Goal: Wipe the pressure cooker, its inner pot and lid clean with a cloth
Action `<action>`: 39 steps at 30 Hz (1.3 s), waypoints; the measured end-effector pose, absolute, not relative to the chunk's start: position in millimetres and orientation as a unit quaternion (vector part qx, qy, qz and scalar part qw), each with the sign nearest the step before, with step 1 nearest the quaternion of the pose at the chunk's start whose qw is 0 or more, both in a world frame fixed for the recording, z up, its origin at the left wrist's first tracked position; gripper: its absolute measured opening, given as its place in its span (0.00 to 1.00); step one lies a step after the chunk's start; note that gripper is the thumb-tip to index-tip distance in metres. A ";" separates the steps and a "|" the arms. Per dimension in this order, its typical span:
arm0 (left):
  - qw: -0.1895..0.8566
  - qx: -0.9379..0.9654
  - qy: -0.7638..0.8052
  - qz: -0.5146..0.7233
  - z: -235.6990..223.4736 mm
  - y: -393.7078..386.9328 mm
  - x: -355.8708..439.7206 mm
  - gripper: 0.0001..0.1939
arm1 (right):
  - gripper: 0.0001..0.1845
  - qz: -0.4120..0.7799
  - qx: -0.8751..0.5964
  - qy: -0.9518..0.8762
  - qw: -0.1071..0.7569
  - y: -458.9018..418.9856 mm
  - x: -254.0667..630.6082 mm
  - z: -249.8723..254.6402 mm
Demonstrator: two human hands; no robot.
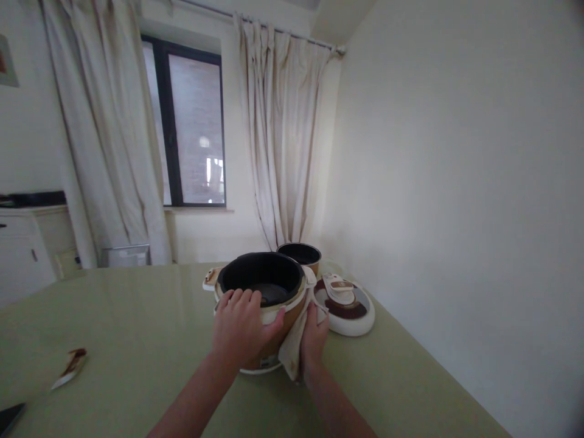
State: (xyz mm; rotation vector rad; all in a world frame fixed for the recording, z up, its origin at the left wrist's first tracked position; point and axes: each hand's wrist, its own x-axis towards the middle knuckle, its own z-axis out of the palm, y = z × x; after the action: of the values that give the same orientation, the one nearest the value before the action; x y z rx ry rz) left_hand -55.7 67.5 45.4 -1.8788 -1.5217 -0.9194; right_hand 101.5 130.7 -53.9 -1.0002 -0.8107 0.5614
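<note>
An electric pressure cooker body [292, 331] with a black interior, cream rim and tan side stands lidless on the green table. My left hand [241, 322] is closed over the near rim, fingers hooked over the edge and thumb stretched to the right. On the cooker's right side, my right hand [314, 333] grips a pale cloth [294, 347] and presses it against the outer wall. Part of the cloth hangs down below that hand. The round lid [351, 325], white with a brown and grey top, lies just right of my right hand.
Behind the cooker stands a dark-lined inner pot [301, 250]. A brown and white piece [72, 367] lies on the green table [137, 322] at left, with a dark flat object [10, 418] at the corner. A wall [456, 182] borders the table's right side.
</note>
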 end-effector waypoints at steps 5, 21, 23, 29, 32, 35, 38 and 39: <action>0.269 -0.720 -0.552 -0.323 44.9 70.2 -60.3 0.23 | 0.18 0.152 -0.478 -0.436 0.748 78.8 60.5 -63.9; 0.177 -0.796 -0.489 -0.309 56.4 78.9 -104.6 0.21 | 0.06 -0.001 -0.389 -0.592 0.706 105.5 101.6 6.9; 0.189 -0.791 -0.496 -0.305 53.0 80.6 -103.5 0.22 | 0.06 -0.043 -0.353 -0.668 0.653 88.4 87.3 15.7; 0.118 -0.809 -0.477 -0.321 59.5 79.6 -113.9 0.25 | 0.06 -0.043 -0.299 -0.840 0.451 91.1 101.9 66.5; 0.041 -0.816 -0.451 -0.360 60.8 82.4 -126.6 0.26 | 0.06 -0.036 -0.289 -0.875 0.386 101.6 118.4 85.4; 0.038 -0.796 -0.437 -0.417 52.9 90.0 -134.1 0.25 | 0.13 -0.099 -0.242 -0.917 0.300 99.5 102.7 97.1; 0.037 -0.771 -0.437 -0.462 43.8 97.7 -135.1 0.26 | 0.19 -0.141 -0.193 -0.944 0.228 93.3 62.8 105.2; 0.027 -0.764 -0.438 -0.473 42.3 99.1 -135.1 0.27 | 0.20 -0.141 -0.187 -0.948 0.216 92.1 51.1 107.3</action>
State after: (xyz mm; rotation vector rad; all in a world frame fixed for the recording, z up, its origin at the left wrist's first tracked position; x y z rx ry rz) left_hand -135.1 99.1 42.3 -2.3596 -1.3536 -1.4614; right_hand 51.1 92.1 107.3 -0.5175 -2.6269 -0.3907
